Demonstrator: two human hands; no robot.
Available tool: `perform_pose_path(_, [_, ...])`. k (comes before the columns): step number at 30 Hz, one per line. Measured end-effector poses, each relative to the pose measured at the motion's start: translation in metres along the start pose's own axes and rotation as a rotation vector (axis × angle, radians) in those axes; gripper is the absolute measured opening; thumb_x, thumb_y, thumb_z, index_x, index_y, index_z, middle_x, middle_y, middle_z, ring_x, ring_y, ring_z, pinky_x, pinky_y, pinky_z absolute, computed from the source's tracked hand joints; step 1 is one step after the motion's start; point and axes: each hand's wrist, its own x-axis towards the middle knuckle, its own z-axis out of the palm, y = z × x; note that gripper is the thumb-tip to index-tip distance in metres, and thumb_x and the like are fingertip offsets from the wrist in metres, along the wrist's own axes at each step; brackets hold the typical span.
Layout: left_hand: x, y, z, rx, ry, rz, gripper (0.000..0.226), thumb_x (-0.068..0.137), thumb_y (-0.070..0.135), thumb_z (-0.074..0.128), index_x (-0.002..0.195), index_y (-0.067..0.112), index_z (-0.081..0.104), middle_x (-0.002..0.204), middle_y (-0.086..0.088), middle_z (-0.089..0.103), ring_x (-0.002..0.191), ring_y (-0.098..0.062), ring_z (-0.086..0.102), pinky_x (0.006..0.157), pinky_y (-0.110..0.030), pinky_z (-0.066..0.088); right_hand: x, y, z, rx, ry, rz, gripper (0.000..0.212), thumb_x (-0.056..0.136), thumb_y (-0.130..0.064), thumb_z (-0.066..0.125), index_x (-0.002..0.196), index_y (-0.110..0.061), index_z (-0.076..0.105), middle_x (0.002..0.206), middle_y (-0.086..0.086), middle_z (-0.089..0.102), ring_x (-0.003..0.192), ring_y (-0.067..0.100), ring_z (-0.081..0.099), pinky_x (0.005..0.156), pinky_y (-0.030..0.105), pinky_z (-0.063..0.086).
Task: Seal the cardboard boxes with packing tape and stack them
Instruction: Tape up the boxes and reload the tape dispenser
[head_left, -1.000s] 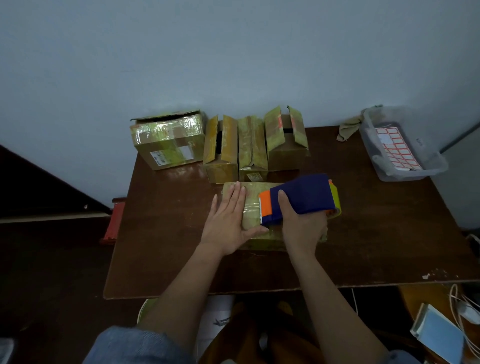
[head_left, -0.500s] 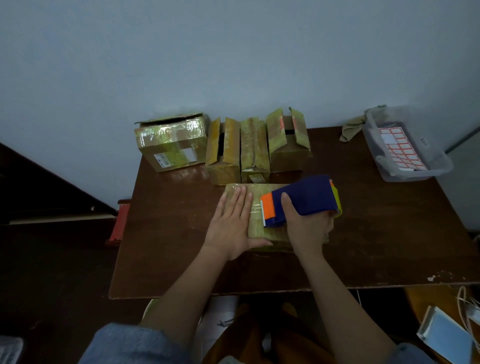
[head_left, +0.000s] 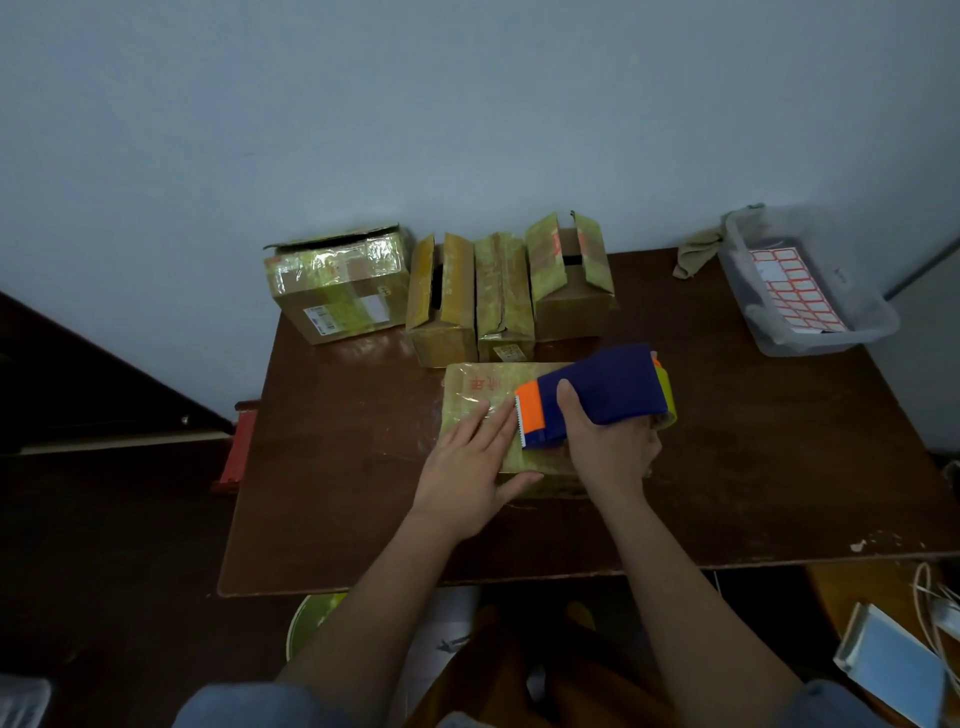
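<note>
Wall (head_left: 467, 104): plain pale blue-grey, rising right behind the far edge of the table
Table (head_left: 337, 493): dark brown wood, worn with pale chips at the near right edge
Large box (head_left: 337, 286): far left, top flap ajar, glossy tape over it, a white shipping label on its front, print too small to read
3 small boxes (head_left: 506, 296): in a row at the wall, touching, flaps up on the outer 2
Flat box (head_left: 478, 410): lying mid-table under both hands; red characters on its top, probably Chinese, not legible
Bin (head_left: 878, 322): clear plastic, far right, holding a sheet of red-bordered blank stickers
Tape dispenser (head_left: 597, 395): blue with orange nose, toothed blade towards the left, resting on the flat box
Right hand (head_left: 608, 441): fingers wrapped round the dispenser
Left hand (head_left: 470, 467): flat, fingers straight, pressing the box top
Change: the left hand has slid nearer the person, uncovering the red characters
</note>
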Motion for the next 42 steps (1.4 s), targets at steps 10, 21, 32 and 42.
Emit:
perform_pose_path(10, [0.008,0.0,0.003,0.081,-0.062,-0.152,0.116,0.073,0.089,0.008,0.152,0.007,-0.015,0.159,-0.009,-0.021,0.147,-0.02,-0.019,0.123,-0.039,0.0,-0.001,0.003,-0.001,0.038,-0.04,-0.023,0.116,0.06,-0.093,0.039,0.149,-0.02,0.03,0.14,-0.002,0.053,0.134,0.021,0.042,0.115,0.045,0.019])
perform_pose_path(21, [0.006,0.0,0.001,0.087,-0.07,-0.156,0.114,0.074,0.089,0.009,0.151,0.009,-0.018,0.159,-0.008,-0.024,0.146,-0.019,-0.023,0.122,-0.039,-0.004,-0.001,0.005,-0.007,0.374,0.048,0.003,0.051,0.078,-0.047,0.077,0.116,-0.021,0.057,0.102,-0.012,0.067,0.094,0.007,0.065,0.093,0.046,0.052])
perform_pose_path(32, [0.007,0.004,-0.006,0.118,-0.101,-0.111,0.092,0.077,0.084,0.004,0.15,0.034,-0.02,0.157,-0.015,-0.026,0.145,-0.026,-0.026,0.12,-0.041,-0.009,0.024,0.014,-0.039,0.732,0.151,0.147,0.046,0.091,-0.022,0.07,0.124,-0.034,0.041,0.107,-0.021,0.057,0.094,-0.004,0.059,0.084,0.023,0.048])
perform_pose_path(42, [0.02,0.032,0.001,0.12,-0.119,-0.079,0.092,0.086,0.075,0.002,0.152,0.013,-0.015,0.158,-0.012,-0.024,0.144,-0.029,-0.028,0.122,-0.045,-0.004,0.03,0.025,-0.043,0.78,0.103,0.117,0.042,0.09,-0.025,0.07,0.126,-0.032,0.048,0.113,-0.017,0.061,0.1,-0.002,0.061,0.088,0.023,0.05])
